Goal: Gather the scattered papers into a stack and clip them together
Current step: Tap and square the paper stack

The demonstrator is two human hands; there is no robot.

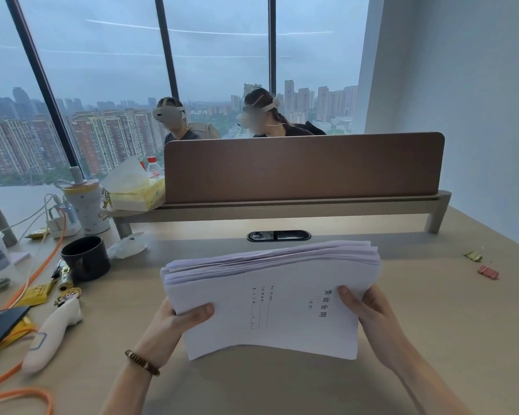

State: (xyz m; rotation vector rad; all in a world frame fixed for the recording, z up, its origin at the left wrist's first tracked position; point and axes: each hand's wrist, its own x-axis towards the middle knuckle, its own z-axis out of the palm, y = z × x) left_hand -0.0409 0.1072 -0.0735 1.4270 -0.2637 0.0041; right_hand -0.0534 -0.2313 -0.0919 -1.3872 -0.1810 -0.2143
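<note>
Papers (270, 295) sit pinched between left hand (174, 322) and right hand (372, 319).

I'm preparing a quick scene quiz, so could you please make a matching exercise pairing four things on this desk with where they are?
Things:
1. stack of papers
2. black mug
3. pink binder clip
4. tissue box

Places:
A. on the raised shelf, left of the brown divider
B. far right of the desk
C. held in both hands
D. left of the papers, among the clutter

Pairs: 1-C, 2-D, 3-B, 4-A
</note>
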